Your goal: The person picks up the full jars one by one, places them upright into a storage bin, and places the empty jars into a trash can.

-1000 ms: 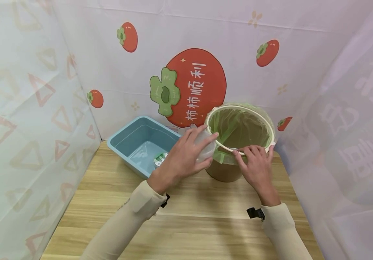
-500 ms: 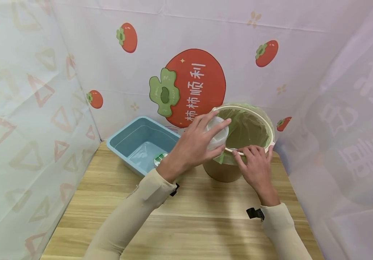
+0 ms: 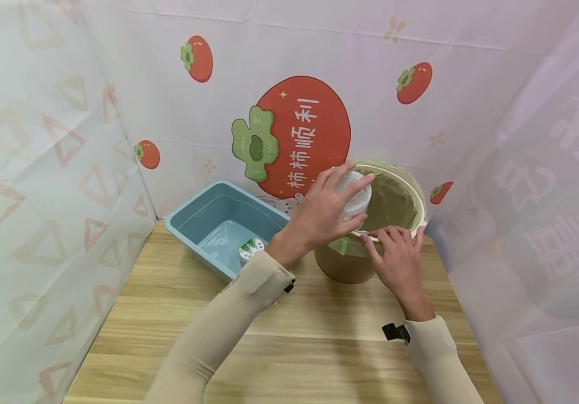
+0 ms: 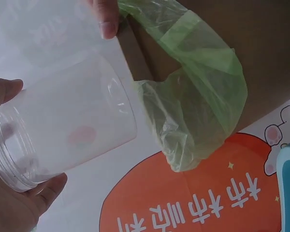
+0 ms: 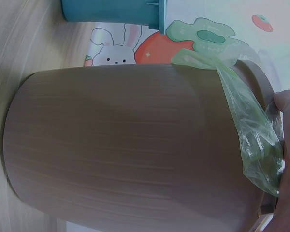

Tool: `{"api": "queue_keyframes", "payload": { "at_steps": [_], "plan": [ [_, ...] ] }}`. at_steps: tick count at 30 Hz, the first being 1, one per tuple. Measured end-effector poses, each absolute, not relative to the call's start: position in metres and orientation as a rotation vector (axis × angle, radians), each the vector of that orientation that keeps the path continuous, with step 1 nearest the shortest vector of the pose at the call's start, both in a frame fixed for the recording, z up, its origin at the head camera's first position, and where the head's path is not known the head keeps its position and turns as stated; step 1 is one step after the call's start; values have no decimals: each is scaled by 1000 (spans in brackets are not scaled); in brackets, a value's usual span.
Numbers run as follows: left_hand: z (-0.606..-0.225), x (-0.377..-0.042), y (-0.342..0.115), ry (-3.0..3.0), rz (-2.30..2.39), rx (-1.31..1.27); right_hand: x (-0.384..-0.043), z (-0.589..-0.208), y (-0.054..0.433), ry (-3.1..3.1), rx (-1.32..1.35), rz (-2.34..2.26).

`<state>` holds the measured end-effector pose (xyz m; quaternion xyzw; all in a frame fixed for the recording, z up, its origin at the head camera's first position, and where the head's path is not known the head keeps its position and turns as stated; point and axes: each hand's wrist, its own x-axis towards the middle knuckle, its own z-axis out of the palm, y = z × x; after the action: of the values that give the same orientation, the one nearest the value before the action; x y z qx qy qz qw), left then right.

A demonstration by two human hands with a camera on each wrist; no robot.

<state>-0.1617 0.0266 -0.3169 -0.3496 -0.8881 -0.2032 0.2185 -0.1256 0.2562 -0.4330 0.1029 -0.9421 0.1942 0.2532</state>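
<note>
My left hand point(image 3: 322, 210) grips a clear plastic jar point(image 3: 352, 199), thumb and fingers spread round its threaded end. In the left wrist view the see-through jar point(image 4: 77, 116) looks hollow, and its far end points toward the bin's rim. The jar is tilted above the left part of the trash bin's opening. My right hand point(image 3: 399, 261) holds the near rim of the brown trash bin point(image 3: 345, 264), fingers curled over the pale ring. A thin green liner bag point(image 5: 253, 140) folds over that rim. Something small and shiny shows by the right thumb; its kind is unclear.
Left of the bin stands a blue plastic basin point(image 3: 203, 224) with a white-and-green round-topped container point(image 3: 251, 248) inside, partly behind my left arm. Both stand on a wooden table point(image 3: 320, 348). Printed cloth walls point(image 3: 294, 45) enclose the back and sides.
My left hand has carried the jar right and slightly up, from beside the bin to over its opening. More of the basin's container shows. The right hand has stayed on the rim.
</note>
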Motion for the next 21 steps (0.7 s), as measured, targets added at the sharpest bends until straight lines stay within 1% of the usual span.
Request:
{"api": "queue_keyframes", "payload": {
  "at_steps": [6, 15, 21],
  "plan": [
    [-323, -170, 38, -2455, -531, -971, -125, -433, 257, -2575, 275, 517],
    [-322, -181, 49, -2447, -489, -923, -125, -433, 257, -2569, 278, 524],
    [-332, -191, 55, -2515, -461, -912, -125, -433, 256, -2571, 278, 527]
  ]
}}
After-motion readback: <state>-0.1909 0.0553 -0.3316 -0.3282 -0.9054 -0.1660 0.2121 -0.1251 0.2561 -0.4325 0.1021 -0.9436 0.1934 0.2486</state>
